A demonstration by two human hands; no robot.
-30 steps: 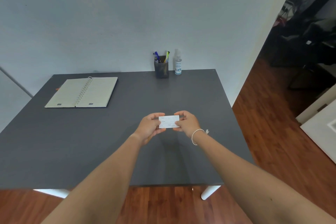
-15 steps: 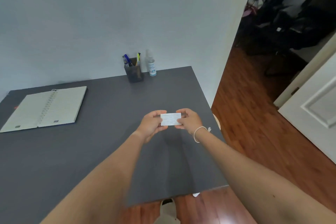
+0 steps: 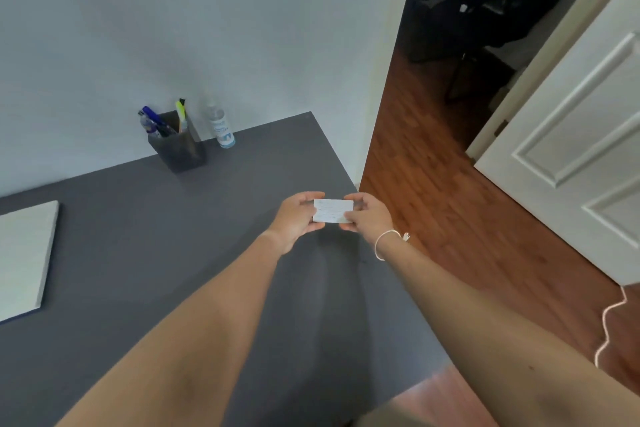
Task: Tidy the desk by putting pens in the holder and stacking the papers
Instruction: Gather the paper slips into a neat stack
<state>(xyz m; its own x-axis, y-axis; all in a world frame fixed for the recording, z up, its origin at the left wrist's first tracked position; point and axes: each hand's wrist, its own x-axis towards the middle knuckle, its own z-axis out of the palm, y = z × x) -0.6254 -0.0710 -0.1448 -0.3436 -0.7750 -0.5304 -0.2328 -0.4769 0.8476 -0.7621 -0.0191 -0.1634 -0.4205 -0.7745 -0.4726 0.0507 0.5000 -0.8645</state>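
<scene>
A small white card (image 3: 331,210) with faint printed lines is held between both hands above the right side of the grey desk (image 3: 145,253). My left hand (image 3: 298,218) pinches its left edge and my right hand (image 3: 367,217), with a thin white bracelet at the wrist, pinches its right edge. At the back of the desk against the wall stands a dark square pen holder (image 3: 178,149) with several pens and a yellow highlighter in it. An open notebook (image 3: 26,256) lies at the far left, partly cut off by the frame.
A small clear spray bottle (image 3: 220,126) stands right of the pen holder. The desk's right edge runs close under my right hand, with wooden floor (image 3: 450,204) beyond. A white door (image 3: 581,135) stands open at right, and a dark room lies behind the doorway.
The view has swung right and tilted, so the notebook slid to the left edge and the door came into view. Both hands keep holding the card, now nearer the desk's right edge.
</scene>
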